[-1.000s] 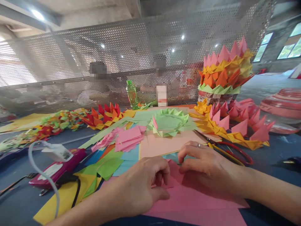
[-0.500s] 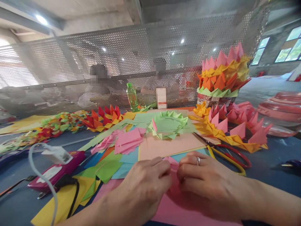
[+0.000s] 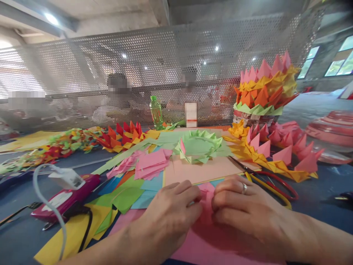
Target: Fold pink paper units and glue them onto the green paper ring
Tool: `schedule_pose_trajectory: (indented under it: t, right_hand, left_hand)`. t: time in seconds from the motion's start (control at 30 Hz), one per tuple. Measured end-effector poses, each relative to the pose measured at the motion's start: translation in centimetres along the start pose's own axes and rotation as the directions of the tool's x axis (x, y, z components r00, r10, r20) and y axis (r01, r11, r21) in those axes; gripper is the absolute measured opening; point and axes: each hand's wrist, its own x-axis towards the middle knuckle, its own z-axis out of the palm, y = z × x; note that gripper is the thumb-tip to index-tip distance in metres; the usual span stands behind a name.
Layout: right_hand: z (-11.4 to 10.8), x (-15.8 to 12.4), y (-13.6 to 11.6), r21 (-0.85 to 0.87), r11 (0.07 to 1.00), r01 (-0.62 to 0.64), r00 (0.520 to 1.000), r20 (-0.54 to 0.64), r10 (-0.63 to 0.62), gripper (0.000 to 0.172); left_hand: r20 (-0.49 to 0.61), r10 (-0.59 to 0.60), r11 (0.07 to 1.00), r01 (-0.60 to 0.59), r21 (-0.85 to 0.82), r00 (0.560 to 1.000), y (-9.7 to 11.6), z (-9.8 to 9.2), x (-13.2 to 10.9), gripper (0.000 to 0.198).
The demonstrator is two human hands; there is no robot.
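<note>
My left hand [image 3: 168, 217] and my right hand [image 3: 245, 209] meet near the table's front edge, fingers pinched on a small folded pink paper piece [image 3: 206, 197] between them. My right hand wears a ring. Both hands rest over a large pink sheet [image 3: 204, 246]. Just beyond the fingers lies a peach sheet [image 3: 198, 170], and on its far side sits a green folded paper ring [image 3: 199, 145] with one pink point in it. A pile of folded pink pieces [image 3: 150, 162] lies to the left of that.
Scissors with red and yellow handles [image 3: 264, 180] lie right of my hands. A pink device with a white charger and cable [image 3: 64, 191] sits left. Folded paper chains in yellow, pink and red, a tall layered paper crown [image 3: 263, 88], a green bottle [image 3: 156, 112] and a perforated metal screen stand behind.
My two hands have drawn together, fingertips closing on the small pink piece, which is folded tighter. The view has shifted slightly.
</note>
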Motion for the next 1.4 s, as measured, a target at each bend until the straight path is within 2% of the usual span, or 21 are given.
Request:
schedule_pose_trajectory:
  t: [0.1, 0.2, 0.3, 0.43, 0.53, 0.67, 0.73, 0.87, 1.07, 1.4]
  right_hand:
    - [1.0, 0.1, 0.4, 0.096, 0.99, -0.105, 0.993, 0.059, 0.1, 0.008]
    - [1.2, 0.2, 0.6, 0.227, 0.959, -0.171, 0.983, 0.103, 0.152, 0.009]
    - [0.7, 0.4, 0.9, 0.371, 0.884, -0.284, 0.958, 0.151, 0.244, 0.004]
    - [0.7, 0.5, 1.5, 0.463, 0.795, -0.393, 0.92, 0.2, 0.338, 0.009]
    - [1.2, 0.5, 1.6, 0.456, 0.769, -0.449, 0.893, 0.195, 0.406, 0.014]
    - [1.9, 0.5, 0.9, 0.361, 0.752, -0.551, 0.832, 0.176, 0.526, 0.017]
    - [2.0, 0.7, 0.6, 0.324, 0.753, -0.572, 0.818, 0.162, 0.552, 0.017]
    - [2.2, 1.0, 0.4, 0.311, 0.747, -0.588, 0.805, 0.144, 0.575, 0.017]
    - [2.3, 1.2, 0.5, 0.3, 0.714, -0.633, 0.771, 0.16, 0.616, 0.022]
    - [2.3, 1.3, 0.2, 0.277, 0.726, -0.629, 0.775, 0.155, 0.612, 0.018]
  left_hand:
    - [0.109, -0.048, 0.997, 0.055, -0.062, 0.993, 0.2, -0.3, 0.0, 0.02]
    - [0.135, -0.03, 0.997, 0.038, -0.06, 0.99, 0.3, -0.5, -0.1, 0.015]
    - [0.184, 0.006, 0.997, 0.009, -0.079, 0.983, 0.1, -0.4, -0.4, 0.015]
    - [0.215, -0.011, 0.996, 0.029, -0.084, 0.977, 0.1, -0.4, -0.8, 0.023]
    - [0.203, -0.028, 0.997, 0.043, -0.067, 0.979, 0.3, -0.5, -0.9, 0.027]
    - [0.226, -0.018, 0.999, 0.027, -0.038, 0.974, 0.6, -0.6, -0.9, 0.026]
    - [0.239, -0.011, 1.0, 0.015, -0.014, 0.971, 0.6, -0.5, -0.9, 0.025]
    - [0.237, -0.003, 1.0, -0.004, 0.029, 0.972, 0.5, -0.4, -0.9, 0.022]
    - [0.255, 0.032, 0.999, -0.034, 0.005, 0.966, 0.7, -0.6, -0.8, 0.022]
    - [0.295, 0.002, 1.0, 0.003, -0.016, 0.955, 0.8, -1.1, -0.7, 0.023]
